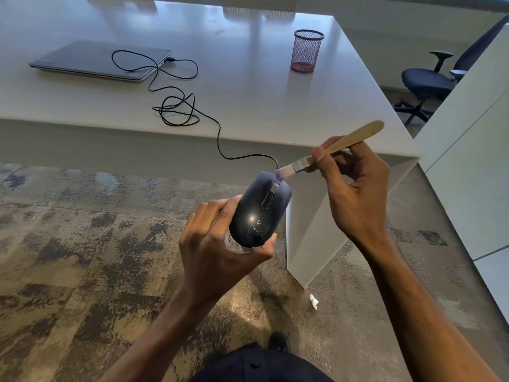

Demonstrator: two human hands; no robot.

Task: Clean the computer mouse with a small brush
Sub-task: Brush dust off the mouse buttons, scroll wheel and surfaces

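A black wired computer mouse [259,213] is held in the air over the carpet, in front of the white desk [248,86]. My left hand [217,244] grips its rear end from below and the sides. White specks dot the mouse's back. My right hand [355,186] holds a small brush [330,148] with a pale wooden handle and metal ferrule. The bristles touch the mouse's front edge, close to where the cable comes out. The black cable [176,106] runs up over the desk edge in loose loops.
The cable is plugged into a closed grey laptop [91,60] at the desk's back left. A red mesh pen cup [306,51] stands at the back right. An office chair [429,81] sits beyond the desk, a white partition [473,172] at right, and a crumpled white scrap [314,301] on the carpet.
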